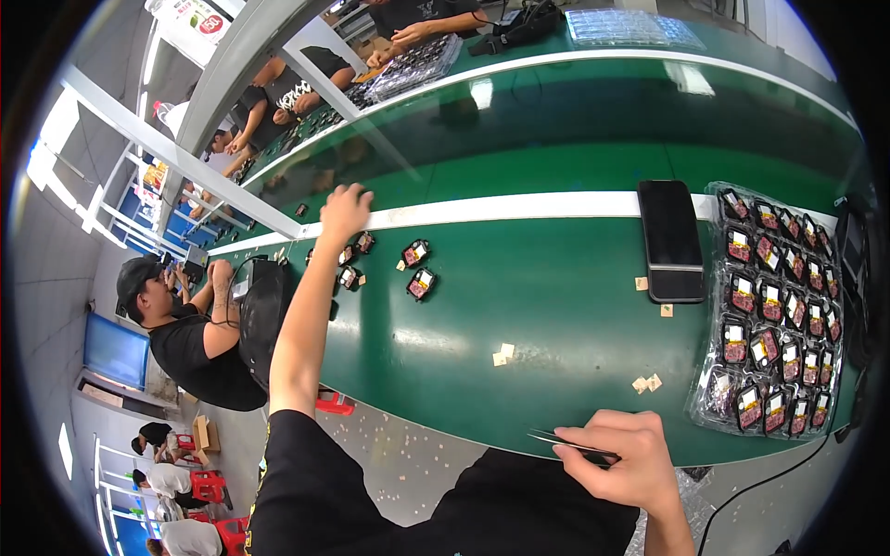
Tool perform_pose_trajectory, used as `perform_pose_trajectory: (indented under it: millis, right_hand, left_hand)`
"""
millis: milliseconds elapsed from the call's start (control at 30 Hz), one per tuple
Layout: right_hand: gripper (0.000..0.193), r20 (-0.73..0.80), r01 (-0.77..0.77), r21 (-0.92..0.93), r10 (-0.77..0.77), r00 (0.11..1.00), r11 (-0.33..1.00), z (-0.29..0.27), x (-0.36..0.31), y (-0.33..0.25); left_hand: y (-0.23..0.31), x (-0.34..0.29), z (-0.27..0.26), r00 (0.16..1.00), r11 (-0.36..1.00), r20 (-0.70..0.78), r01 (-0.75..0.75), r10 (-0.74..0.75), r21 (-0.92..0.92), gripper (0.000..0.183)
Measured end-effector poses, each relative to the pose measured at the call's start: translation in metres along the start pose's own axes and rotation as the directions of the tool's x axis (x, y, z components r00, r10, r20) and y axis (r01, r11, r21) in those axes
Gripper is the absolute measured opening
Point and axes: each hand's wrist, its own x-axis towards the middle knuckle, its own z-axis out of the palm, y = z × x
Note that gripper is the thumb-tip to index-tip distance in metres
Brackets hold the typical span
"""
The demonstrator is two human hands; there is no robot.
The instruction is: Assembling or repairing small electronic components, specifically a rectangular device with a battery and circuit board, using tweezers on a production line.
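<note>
My left arm stretches far forward, and my left hand (346, 211) is over the white rail at the table's far edge. Its fingers are bent but apart, and nothing shows in them. Below it on the green table sit several small black devices with printed labels, one of them a black device (421, 284) and another a black device (415, 252). Close to my body, my right hand (626, 454) is closed around a pair of tweezers (577, 447), whose thin tips point left over the table's near edge.
At the right lies a clear plastic tray (702, 371) filled with labelled black devices. A black phone (669, 232) lies left of it. Small paper pieces (503, 355) dot the green table (436, 380). Beyond the rail runs a green belt (556, 167). A person (199, 343) in black sits at left.
</note>
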Motion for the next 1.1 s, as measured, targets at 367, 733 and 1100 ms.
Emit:
perform_pose_trajectory:
  millis: [367,733,1100]
  right_hand:
    - [0.023,-0.034,-0.08,-0.108,0.077,0.996,0.991,-0.002,-0.005,0.001]
    - [0.027,-0.067,-0.105,-0.077,0.1,0.993,0.992,-0.004,0.006,-0.004]
    - [0.024,-0.167,-0.12,-0.084,0.104,0.98,0.989,-0.008,0.011,0.0]
  left_hand:
    - [0.145,-0.079,-0.078,0.887,0.481,-0.104,-0.338,0.449,-0.809,0.054]
    - [0.233,-0.185,-0.133,0.508,0.076,-0.23,-0.512,0.83,-0.856,0.087]
    - [0.235,-0.204,-0.128,0.61,0.319,-0.123,-0.564,0.783,-0.761,0.054]
